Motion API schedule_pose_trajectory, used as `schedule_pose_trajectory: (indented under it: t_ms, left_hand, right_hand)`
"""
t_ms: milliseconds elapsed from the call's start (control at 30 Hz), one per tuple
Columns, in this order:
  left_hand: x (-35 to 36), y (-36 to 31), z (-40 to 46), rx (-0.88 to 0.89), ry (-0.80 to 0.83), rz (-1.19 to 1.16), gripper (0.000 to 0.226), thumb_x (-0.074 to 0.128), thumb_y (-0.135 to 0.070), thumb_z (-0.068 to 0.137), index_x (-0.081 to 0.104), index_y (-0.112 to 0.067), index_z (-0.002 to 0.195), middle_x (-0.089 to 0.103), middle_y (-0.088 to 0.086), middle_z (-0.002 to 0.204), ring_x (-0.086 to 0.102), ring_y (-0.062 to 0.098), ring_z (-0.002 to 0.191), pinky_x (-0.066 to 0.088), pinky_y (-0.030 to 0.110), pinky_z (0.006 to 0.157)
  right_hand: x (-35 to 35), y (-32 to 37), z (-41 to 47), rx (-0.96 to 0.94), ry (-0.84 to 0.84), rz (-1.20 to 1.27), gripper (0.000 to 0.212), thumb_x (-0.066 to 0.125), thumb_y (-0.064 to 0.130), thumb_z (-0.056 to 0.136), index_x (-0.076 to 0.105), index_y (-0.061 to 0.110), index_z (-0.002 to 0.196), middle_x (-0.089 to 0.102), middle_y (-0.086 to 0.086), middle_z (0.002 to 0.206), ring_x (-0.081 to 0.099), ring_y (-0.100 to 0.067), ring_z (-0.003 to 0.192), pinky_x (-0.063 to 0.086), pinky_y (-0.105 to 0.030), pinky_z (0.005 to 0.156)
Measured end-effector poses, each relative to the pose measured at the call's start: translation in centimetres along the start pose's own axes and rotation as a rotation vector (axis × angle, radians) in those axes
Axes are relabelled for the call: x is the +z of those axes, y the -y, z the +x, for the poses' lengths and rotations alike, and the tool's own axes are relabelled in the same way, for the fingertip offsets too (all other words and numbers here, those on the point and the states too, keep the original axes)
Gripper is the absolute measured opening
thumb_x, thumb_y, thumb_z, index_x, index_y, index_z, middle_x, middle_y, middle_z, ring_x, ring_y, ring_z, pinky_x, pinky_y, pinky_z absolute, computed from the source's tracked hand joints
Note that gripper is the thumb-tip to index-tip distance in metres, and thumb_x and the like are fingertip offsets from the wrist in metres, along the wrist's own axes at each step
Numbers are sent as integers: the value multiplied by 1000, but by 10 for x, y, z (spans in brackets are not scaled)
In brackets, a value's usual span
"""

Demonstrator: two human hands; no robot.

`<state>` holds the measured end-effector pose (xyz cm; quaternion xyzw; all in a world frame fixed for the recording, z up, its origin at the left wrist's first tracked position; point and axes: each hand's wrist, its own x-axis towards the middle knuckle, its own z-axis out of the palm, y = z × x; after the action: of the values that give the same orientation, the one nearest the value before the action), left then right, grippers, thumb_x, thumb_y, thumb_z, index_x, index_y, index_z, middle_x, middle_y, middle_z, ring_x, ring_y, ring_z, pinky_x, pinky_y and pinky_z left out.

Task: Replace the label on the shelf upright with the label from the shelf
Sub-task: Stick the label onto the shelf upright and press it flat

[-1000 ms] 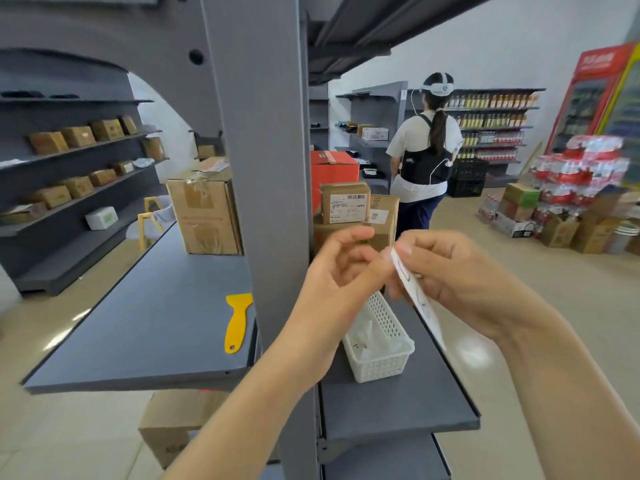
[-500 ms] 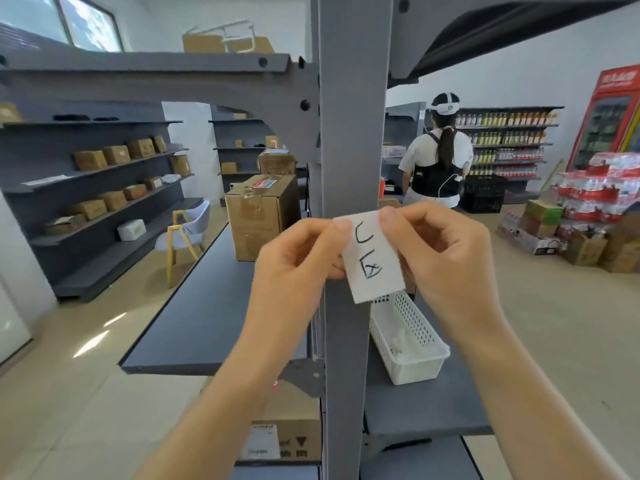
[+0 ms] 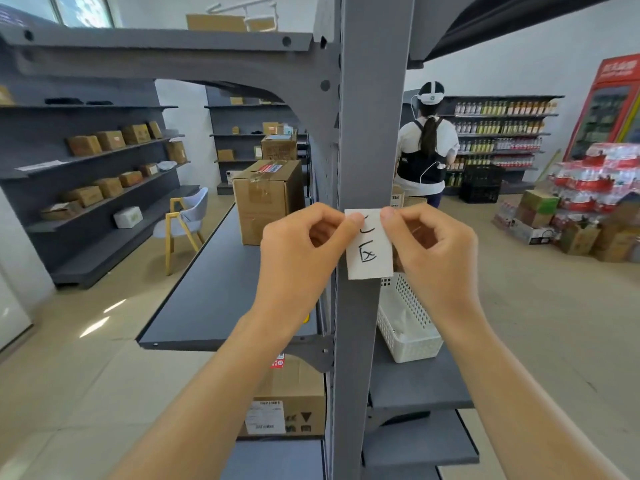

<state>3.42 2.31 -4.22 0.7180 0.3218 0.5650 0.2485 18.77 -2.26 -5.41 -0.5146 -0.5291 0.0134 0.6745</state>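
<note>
matt white paper label (image 3: 369, 251) on matt grey metal upright (image 3: 370, 133).

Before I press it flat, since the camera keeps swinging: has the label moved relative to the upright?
Yes. The label has gone from right of the shelf upright onto its front face.

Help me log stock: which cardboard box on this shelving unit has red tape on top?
The upright box on the shelf left of the upright; the lower box shows none on top.
</note>
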Motion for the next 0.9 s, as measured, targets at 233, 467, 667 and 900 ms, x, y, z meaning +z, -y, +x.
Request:
schedule_pose_trajectory:
  t_ms: [233, 467, 667, 900]
  left_hand:
    - [6, 11, 6, 174, -95, 236, 22, 70, -41, 90, 73, -20, 84, 67, -3, 82, 60, 8, 72, 44, 10, 59]
    - [4, 11, 9, 318, -97, 366, 26, 68, -41, 91, 72, -18, 80, 68, -3, 80, 59, 12, 69, 44, 13, 54]
    - [5, 13, 15, 332, -114, 402, 28, 70, -38, 91, 70, -17, 73, 66, -3, 75, 57, 11, 65, 43, 16, 53]
    - [-1, 18, 22, 146, -97, 362, 51, 74, -52, 80, 51, -21, 48, 58, -1, 62, 44, 7, 55, 32, 17, 54]
  right_hand:
    - [0, -11, 3, -56, 16, -80, 20, 70, 30, 97, 80, 14, 90, 78, 1, 75, 70, -11, 64, 60, -34, 56]
    - [2, -13, 7, -115, 19, -119, 19, 71, 30, 96, 79, 15, 87, 72, 7, 70, 62, -4, 60, 42, -8, 57]
    - [6, -16, 7, -155, -16, -143, 22, 72, 32, 96, 77, 17, 80, 68, 7, 65, 58, -8, 57, 47, -23, 56]
    - [8, -14, 10, -162, -88, -181, 27, 75, 37, 91, 78, 17, 74, 74, 3, 67, 67, -16, 62, 55, -42, 59]
